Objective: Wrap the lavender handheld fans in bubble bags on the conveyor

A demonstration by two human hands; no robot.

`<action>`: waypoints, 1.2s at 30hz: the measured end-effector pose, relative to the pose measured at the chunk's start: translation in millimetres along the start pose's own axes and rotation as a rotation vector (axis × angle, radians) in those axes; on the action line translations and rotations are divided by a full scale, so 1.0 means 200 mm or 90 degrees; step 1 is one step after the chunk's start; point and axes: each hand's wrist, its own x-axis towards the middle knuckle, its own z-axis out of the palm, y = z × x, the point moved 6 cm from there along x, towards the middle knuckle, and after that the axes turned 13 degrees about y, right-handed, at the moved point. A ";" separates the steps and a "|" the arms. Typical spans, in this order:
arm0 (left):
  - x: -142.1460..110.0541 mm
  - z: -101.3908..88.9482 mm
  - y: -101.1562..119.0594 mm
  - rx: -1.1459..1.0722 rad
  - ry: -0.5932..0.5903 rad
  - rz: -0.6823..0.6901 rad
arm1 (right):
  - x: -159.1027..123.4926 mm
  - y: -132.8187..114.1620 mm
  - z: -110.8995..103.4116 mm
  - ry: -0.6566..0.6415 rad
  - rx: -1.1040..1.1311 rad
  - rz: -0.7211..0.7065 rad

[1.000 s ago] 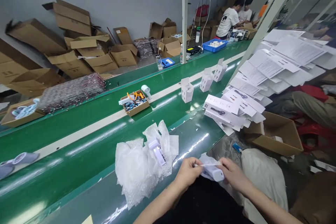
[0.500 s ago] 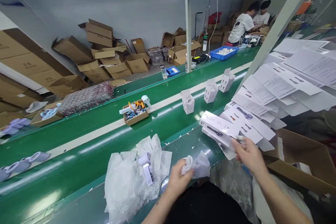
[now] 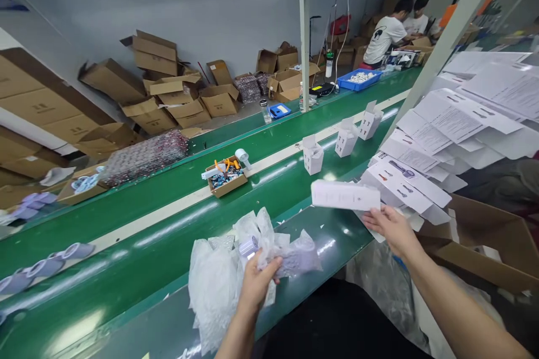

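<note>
My left hand (image 3: 256, 282) is closed around a pale purple device in a clear bag (image 3: 300, 258), held just above the near green ledge (image 3: 328, 235). Beside it lies a heap of bubble-wrap bags (image 3: 219, 277) with another small device (image 3: 247, 247) in it. My right hand (image 3: 389, 227) grips a flat folded white carton (image 3: 344, 195), lifted off the stack of flat cartons (image 3: 404, 185) at the right.
Three erected white boxes (image 3: 314, 156) ride the green conveyor belt (image 3: 168, 219). A small cardboard tray of tools (image 3: 225, 175) sits mid-belt. An open brown box (image 3: 484, 235) stands at my right. Piled cardboard boxes (image 3: 155, 90) line the far wall; people (image 3: 387, 33) work far off.
My right hand has pulled one flat white carton up off the stack. My left hand moved the bagged device leftward toward the bubble-wrap heap. The white boxes advanced along the belt.
</note>
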 end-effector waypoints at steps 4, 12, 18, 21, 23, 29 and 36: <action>0.09 -0.27 0.15 -0.162 0.124 0.033 | -0.19 0.02 0.20 -0.068 -0.416 -0.414; 0.17 0.11 0.17 -0.110 0.057 0.063 | -0.29 0.22 0.67 -0.260 -0.433 -0.648; 0.09 0.30 0.21 0.435 0.007 0.359 | -0.18 0.27 0.65 -0.309 -0.306 -0.582; 0.04 0.53 0.24 0.735 -0.130 0.496 | -0.15 0.29 0.64 -0.378 -0.252 -0.541; 0.08 0.65 0.25 0.847 -0.137 0.465 | -0.13 0.31 0.63 -0.405 -0.226 -0.527; 0.06 0.80 0.17 0.868 -0.159 0.560 | -0.04 0.42 0.58 -0.409 -0.240 -0.469; -0.05 0.62 0.10 0.812 -0.177 0.623 | 0.04 0.25 0.71 -0.414 -0.320 -0.447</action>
